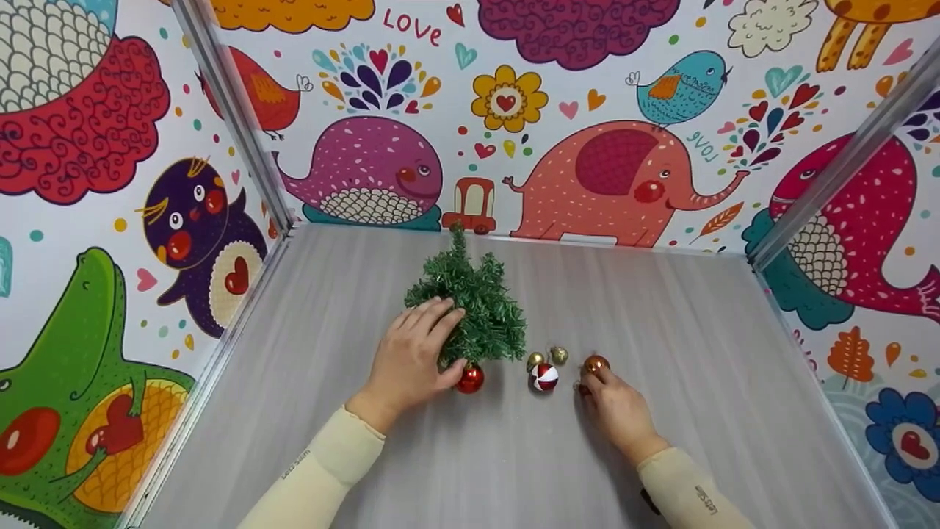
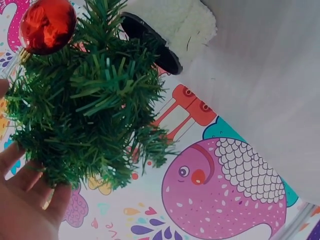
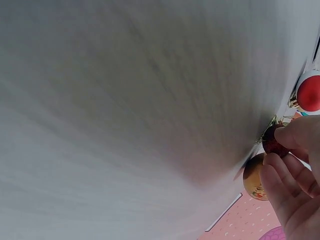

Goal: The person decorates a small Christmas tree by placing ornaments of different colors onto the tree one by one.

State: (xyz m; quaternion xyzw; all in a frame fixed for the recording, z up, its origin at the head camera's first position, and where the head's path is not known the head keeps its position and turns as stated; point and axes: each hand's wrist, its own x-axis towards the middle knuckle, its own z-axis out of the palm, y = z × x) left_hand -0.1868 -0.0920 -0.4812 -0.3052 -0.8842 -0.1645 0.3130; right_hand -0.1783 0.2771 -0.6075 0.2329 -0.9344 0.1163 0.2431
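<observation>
Tree (image 1: 488, 312), left hand (image 1: 413, 351) outstretched against it

Fingers (image 2: 58, 201) against a green tinsel tree (image 2: 95, 105), red bauble (image 2: 48, 26) alongside

A snug booth, this one, with a grey wood-grain bench (image 1: 470, 463) spreading between its sides and metal posts (image 1: 233, 110) rising at the corners! Cartoon-printed walls (image 1: 459, 84) close in on three sides: purple whale (image 1: 360, 158) and coral elephant (image 1: 573, 195) dead ahead, green crocodile (image 1: 62, 367) over on the left. Whether a home, studio or lab surrounds it, I can't tell from here.
</observation>
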